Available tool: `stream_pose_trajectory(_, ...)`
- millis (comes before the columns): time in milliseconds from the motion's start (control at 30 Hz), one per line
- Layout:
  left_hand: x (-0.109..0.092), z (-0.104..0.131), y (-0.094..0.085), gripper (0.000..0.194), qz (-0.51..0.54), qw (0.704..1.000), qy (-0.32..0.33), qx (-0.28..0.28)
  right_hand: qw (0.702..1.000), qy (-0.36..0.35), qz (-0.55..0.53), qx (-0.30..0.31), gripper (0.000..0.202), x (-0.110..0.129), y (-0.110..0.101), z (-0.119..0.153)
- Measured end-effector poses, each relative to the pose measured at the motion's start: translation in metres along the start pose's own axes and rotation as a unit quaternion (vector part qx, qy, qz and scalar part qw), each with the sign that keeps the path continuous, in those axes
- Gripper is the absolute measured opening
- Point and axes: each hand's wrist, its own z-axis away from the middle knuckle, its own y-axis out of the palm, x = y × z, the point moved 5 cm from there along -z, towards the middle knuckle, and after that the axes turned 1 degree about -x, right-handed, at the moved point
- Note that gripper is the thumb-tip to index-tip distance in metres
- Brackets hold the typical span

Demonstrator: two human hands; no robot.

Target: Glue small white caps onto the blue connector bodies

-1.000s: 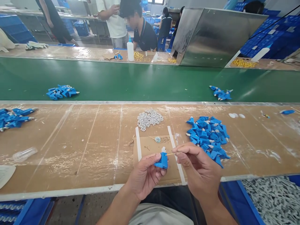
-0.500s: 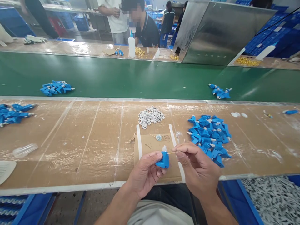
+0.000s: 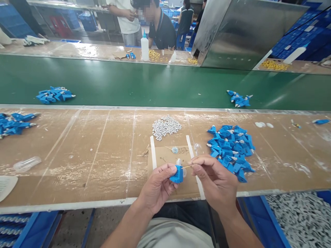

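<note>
Between the thumb and fingers of my left hand point(image 3: 160, 186) is a blue plastic part point(image 3: 177, 175) with a whitish tip pointing up. My right hand point(image 3: 216, 179) pinches a thin wooden toothpick point(image 3: 186, 166), its point at the upper right side of the blue part; whether it touches cannot be made out. Beneath both hands lies a cardboard sheet point(image 3: 161, 155) with white tape strips at its sides. A small clear cup of bluish stuff point(image 3: 175, 150) sits on it, with another stick leaning in. Just beyond is a pile of small grey-white pieces point(image 3: 166, 126).
Right of my hands lies a large heap of blue parts point(image 3: 230, 148). A green conveyor belt point(image 3: 150, 86) runs across, carrying two smaller heaps. A clear plastic tube point(image 3: 27, 164) lies at left. Across the belt stand a white bottle point(image 3: 144, 48), a metal panel point(image 3: 240, 38) and people.
Both hands have shifted slightly left with the blue part and the toothpick. The heaps on the green belt have moved a little to the left.
</note>
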Motion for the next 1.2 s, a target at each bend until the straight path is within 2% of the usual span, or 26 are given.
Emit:
stream_pose_trajectory(67, -0.004, -0.001, -0.006, 0.019, -0.009, 1.000, 0.018, -0.006, 0.999, 0.026, -0.011, -0.016, 0.010, -0.006, -0.005, -0.001)
stream_pose_trajectory(133, -0.010, -0.002, -0.016, 0.019, -0.019, 0.999, 0.043, -0.017, 0.999, 0.033, 0.026, -0.006, 0.009, -0.013, -0.007, -0.001)
stream_pose_trajectory(233, -0.017, -0.006, -0.033, 0.019, -0.037, 0.995, 0.080, -0.044, 0.993, 0.029, 0.100, 0.054, 0.010, -0.027, -0.002, 0.004)
stream_pose_trajectory(367, -0.022, -0.009, -0.047, 0.019, -0.028, 0.992, 0.105, -0.061, 0.986, 0.061, 0.118, 0.105, 0.013, -0.047, 0.003, 0.012)
stream_pose_trajectory(433, -0.023, -0.008, -0.049, 0.018, -0.016, 0.992, 0.109, -0.056, 0.984, 0.084, 0.125, 0.096, 0.014, -0.054, 0.000, 0.005)
stream_pose_trajectory(533, -0.025, -0.008, -0.055, 0.015, 0.008, 0.993, 0.106, -0.055, 0.981, 0.090, 0.150, 0.087, 0.015, -0.057, -0.002, -0.026)
stream_pose_trajectory(633, -0.025, -0.009, -0.063, 0.013, 0.041, 0.992, 0.102, -0.061, 0.963, 0.039, 0.219, 0.150, 0.014, -0.056, 0.017, -0.069)
stream_pose_trajectory(733, -0.025, -0.008, -0.067, 0.013, 0.051, 0.992, 0.103, -0.054, 0.933, -0.033, 0.272, 0.232, 0.011, -0.057, 0.053, -0.101)
stream_pose_trajectory(833, -0.022, -0.006, -0.067, 0.014, 0.056, 0.992, 0.100, -0.044, 0.911, -0.067, 0.287, 0.290, 0.012, -0.064, 0.089, -0.115)
stream_pose_trajectory(900, -0.021, -0.005, -0.067, 0.016, 0.060, 0.993, 0.093, -0.041, 0.897, -0.075, 0.303, 0.314, 0.012, -0.071, 0.105, -0.116)
stream_pose_trajectory(1000, -0.020, -0.004, -0.067, 0.020, 0.061, 0.994, 0.082, -0.041, 0.882, -0.068, 0.329, 0.329, 0.011, -0.077, 0.115, -0.115)
stream_pose_trajectory(1200, -0.020, -0.004, -0.065, 0.022, 0.059, 0.996, 0.063, -0.031, 0.864, -0.049, 0.364, 0.343, 0.012, -0.079, 0.117, -0.116)
